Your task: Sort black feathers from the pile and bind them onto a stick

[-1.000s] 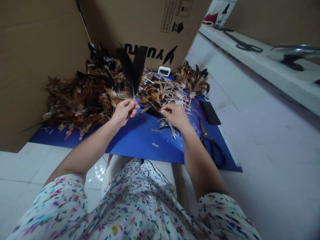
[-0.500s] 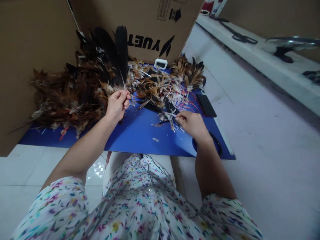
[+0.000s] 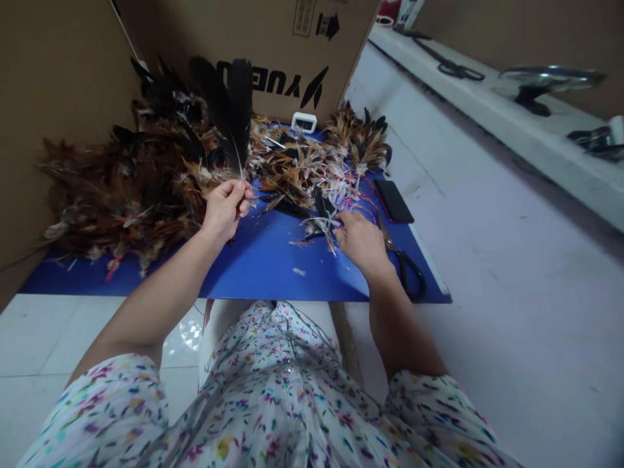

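My left hand (image 3: 226, 209) is closed in a pinch on the pale quills of long black feathers (image 3: 229, 110), which stand upright and fan into two broad lobes. Low over the blue board, my right hand (image 3: 361, 240) has its fingers curled at the end of a thin white strip (image 3: 319, 221). The strip appears to run into the fingertips, though the contact is partly hidden. Dark feather scraps (image 3: 305, 240) lie just left of that hand. Behind it spreads a loose pile of brown feathers (image 3: 292, 179) mixed with white and red strips (image 3: 341, 185).
A large heap of brown feathers (image 3: 112, 195) covers the board's (image 3: 263, 273) left side. Scissors (image 3: 409, 270) and a phone (image 3: 394, 201) lie at the right. A small white display device (image 3: 303, 122) stands before a cardboard box (image 3: 263, 39). More feathers (image 3: 358, 136) sit back right.
My right hand drew rightward with the white strip, then moved slightly back left and lower toward the scraps. My left hand has kept its pinch on the black feathers. The view has shifted.
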Available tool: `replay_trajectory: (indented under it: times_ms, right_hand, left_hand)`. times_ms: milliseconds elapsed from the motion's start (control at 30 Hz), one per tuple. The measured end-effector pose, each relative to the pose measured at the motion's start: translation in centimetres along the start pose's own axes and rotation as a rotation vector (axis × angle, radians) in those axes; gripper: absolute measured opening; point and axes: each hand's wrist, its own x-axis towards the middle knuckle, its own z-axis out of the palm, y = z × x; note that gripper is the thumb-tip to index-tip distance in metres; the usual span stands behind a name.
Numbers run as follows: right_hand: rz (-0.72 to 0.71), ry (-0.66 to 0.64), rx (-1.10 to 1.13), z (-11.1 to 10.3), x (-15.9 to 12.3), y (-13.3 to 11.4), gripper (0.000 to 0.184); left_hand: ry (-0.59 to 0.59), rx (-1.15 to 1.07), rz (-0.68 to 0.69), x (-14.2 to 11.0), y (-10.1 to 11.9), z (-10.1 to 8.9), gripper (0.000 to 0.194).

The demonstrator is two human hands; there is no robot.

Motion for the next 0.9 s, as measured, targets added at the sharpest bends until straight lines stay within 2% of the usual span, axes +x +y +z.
replay_trajectory:
  times_ms: [100,200,267,433,600,733,800,900]
  right_hand:
    - [-0.079,-0.066,-0.037,0.1,0.8,-0.3,0.036]
    - [-0.110,-0.134,-0.035,0.4,1.6,-0.4,0.027]
    - [-0.110,-0.087,0.017,0.5,2.1,-0.2,0.025]
    - [-0.177,0.164,0.330,-0.1,3.2,1.1,0.015]
    - [-0.036,0.315,0.519,-1.5,5.0,2.6,0.012]
    - [0.125,0.393,0.447,-1.7,6.9,4.2,0.015]
    - [0.210,0.359,0.327,-1.5,7.3,5.0,0.018]
    - [0.283,0.235,0.149,-1.4,6.9,5.6,0.025]
  left_hand:
    - [-0.009,0.010,0.000,-0.1,-0.1,0.1,0.021]
    - [-0.013,0.003,0.009,-0.1,-0.2,0.1,0.021]
    - [-0.017,-0.006,0.012,-0.1,-0.2,0.0,0.020]
    - [-0.015,0.003,0.008,-0.1,-0.1,0.1,0.020]
    - [-0.020,-0.004,0.001,-0.1,-0.2,0.0,0.019]
    - [-0.018,0.001,0.005,-0.1,-0.1,0.1,0.019]
    - [-0.017,0.002,0.002,-0.2,-0.1,0.1,0.019]
    - [-0.019,0.005,0.000,-0.1,-0.2,0.1,0.019]
